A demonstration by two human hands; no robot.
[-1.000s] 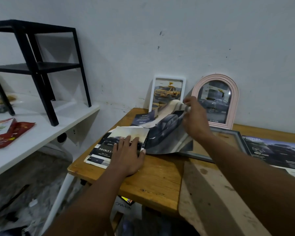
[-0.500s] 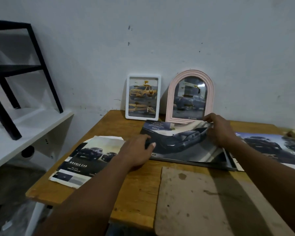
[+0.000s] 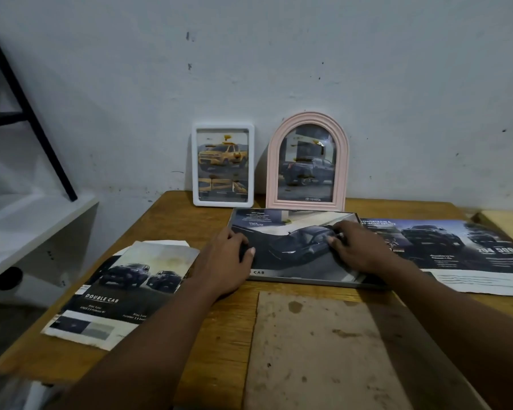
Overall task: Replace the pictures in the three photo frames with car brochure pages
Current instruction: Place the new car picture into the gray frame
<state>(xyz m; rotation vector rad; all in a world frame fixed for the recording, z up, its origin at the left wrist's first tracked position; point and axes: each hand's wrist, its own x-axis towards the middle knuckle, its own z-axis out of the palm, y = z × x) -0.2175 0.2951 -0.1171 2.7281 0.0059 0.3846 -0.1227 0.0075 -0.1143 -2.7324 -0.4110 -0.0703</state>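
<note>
two frames are done by the look of them: the white frame (image 3: 195,165) and the pink frame (image 3: 271,173) stand upright against the wall at the back of the table (image 3: 172,220), each showing a truck picture. the step in hand looks like the third one, fitting a page (image 3: 293,253) into the grey frame (image 3: 308,282).

that frame lies flat just in front of the pink one, open side up, with the page laid in it. its long axis runs left to right, parallel to the wall. the print reads upright from the person's side, and the car's nose points to the near left.

the left hand (image 3: 225,255) lies over the frame's left edge, thumb flat on the page and fingers bent down. it seems to press, not to grip. the right hand (image 3: 356,247) has its bent fingertips on the page's right part. whether it pinches the paper or only pushes it down cannot be told.

a brown board (image 3: 317,350), probably the backing, lies nearer on the table. a double cab page (image 3: 125,288) lies to the left and a wide spread (image 3: 444,247) to the right.

the next move probably calls for smoothing the page square inside the rim, then setting the board on top without shifting it.
</note>
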